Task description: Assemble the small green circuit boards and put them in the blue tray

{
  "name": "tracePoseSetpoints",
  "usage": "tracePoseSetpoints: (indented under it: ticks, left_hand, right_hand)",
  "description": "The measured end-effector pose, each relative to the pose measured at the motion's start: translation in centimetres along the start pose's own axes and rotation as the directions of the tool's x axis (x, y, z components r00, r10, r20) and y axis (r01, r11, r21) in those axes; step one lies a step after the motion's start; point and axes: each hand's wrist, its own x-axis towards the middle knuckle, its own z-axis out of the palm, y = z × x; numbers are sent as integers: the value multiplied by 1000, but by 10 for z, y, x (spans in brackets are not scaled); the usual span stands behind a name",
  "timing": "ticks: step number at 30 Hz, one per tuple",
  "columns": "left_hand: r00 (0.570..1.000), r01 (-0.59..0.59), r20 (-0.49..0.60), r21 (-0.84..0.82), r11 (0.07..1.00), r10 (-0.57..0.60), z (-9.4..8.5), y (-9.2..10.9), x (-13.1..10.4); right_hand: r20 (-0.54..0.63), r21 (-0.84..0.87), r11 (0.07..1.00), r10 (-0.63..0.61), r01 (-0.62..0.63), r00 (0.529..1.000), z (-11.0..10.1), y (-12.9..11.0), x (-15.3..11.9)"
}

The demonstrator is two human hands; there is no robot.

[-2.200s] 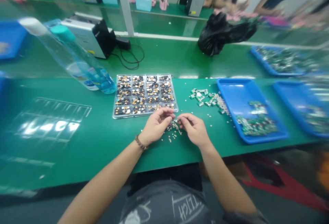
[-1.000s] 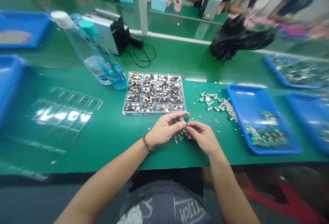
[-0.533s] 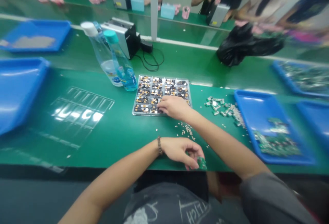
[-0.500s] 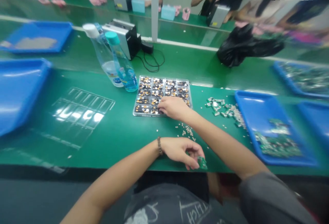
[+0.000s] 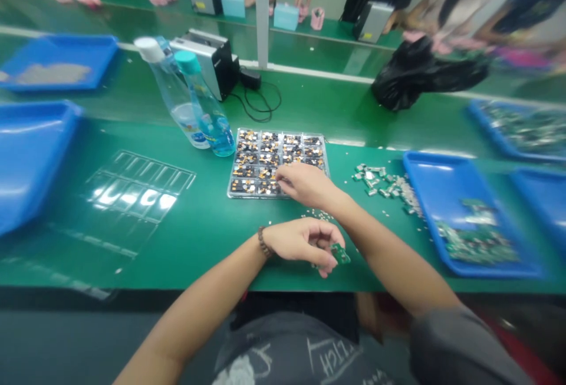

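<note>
My left hand (image 5: 300, 242), with a beaded bracelet at the wrist, pinches a small green circuit board (image 5: 341, 253) above the near part of the table. Farther forward, my right hand (image 5: 304, 182) is over the lower right part of a clear compartment tray (image 5: 260, 197). Its fingers are bent together among the small black, orange and silver parts (image 5: 244, 186); whether a part is between the fingertips is hidden. Tiny pale pieces (image 5: 321, 214) lie scattered between the two hands, partly covered by my right forearm.
On the right, a blue tray (image 5: 427, 214) holds green boards, with loose boards (image 5: 375, 178) beside it. Two bottles (image 5: 217, 131) and a silver-black device (image 5: 210, 61) stand behind. Clear plastic trays (image 5: 132, 187) lie left. A black bag (image 5: 400, 75) sits farther back; co-workers sit opposite.
My left hand has risen a little away from the table edge, turning the circuit board more into view. My right hand has shifted slightly right over the compartment tray. A co-worker's arm now reaches out opposite.
</note>
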Motion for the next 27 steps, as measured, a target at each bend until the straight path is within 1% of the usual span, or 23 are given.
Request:
tracePoseSetpoints:
  ticks: [3,4,5,6,7,8,9,10,11,12,13,14,16,18,20,22,27]
  left_hand:
    - [992,-34,-123,-66,997,26,1,-1,3]
    - [984,-62,-170,-81,995,48,1,-2,6]
    - [974,-94,-214,-92,991,73,0,-3,9]
    - [956,-138,-274,-95,986,107,-2,-4,13]
    - [923,-187,-357,-87,978,145,-4,-6,16]
    - [870,-237,-458,-65,969,182,-6,-7,20]
    - [805,-276,-554,-29,961,214,-9,-8,23]
    - [732,-303,-637,14,953,242,-11,-10,26]
    - [665,-318,-698,55,947,264,-14,-11,28]
    - [622,-322,-731,86,943,279,-16,-12,29]
    - [606,-321,-740,106,941,290,-18,-13,30]
    - [600,-321,-741,121,939,301,-21,-14,31]
    - [590,-320,-746,136,938,310,-24,-16,32]
    - [572,-317,-762,135,939,303,-26,-17,34]
    - [564,-316,-774,119,941,287,-26,-17,35]
    - [559,-314,-781,110,943,277,-26,-17,36]
    - [527,-314,-811,92,945,255,-23,-13,37]
  right_hand:
    - [-156,215,976,77,-42,985,-10,14,-16]
    - [-220,278,959,124,-59,968,-12,19,-23]
    - [-280,333,938,195,-95,940,-13,25,-31]
    - [-328,384,912,284,-147,901,-14,31,-39]
    - [-358,438,875,379,-205,853,-13,36,-48]
    - [-367,501,827,470,-255,803,-12,39,-58]
    - [-357,573,768,549,-287,756,-10,41,-67]
    - [-330,649,700,612,-298,718,-7,41,-76]
    - [-295,725,626,660,-289,691,-4,40,-85]
    - [-256,792,550,692,-264,675,1,37,-92]
    - [-221,847,478,713,-231,666,5,33,-98]
    - [-191,887,415,727,-200,660,10,28,-103]
    - [-158,932,329,748,-154,644,21,19,-108]
    - [-165,942,308,767,-131,620,30,13,-109]
    - [-214,932,345,774,-114,596,37,10,-109]
    - [-274,909,404,764,-101,585,41,9,-109]
    - [-338,869,485,731,-103,592,41,6,-108]
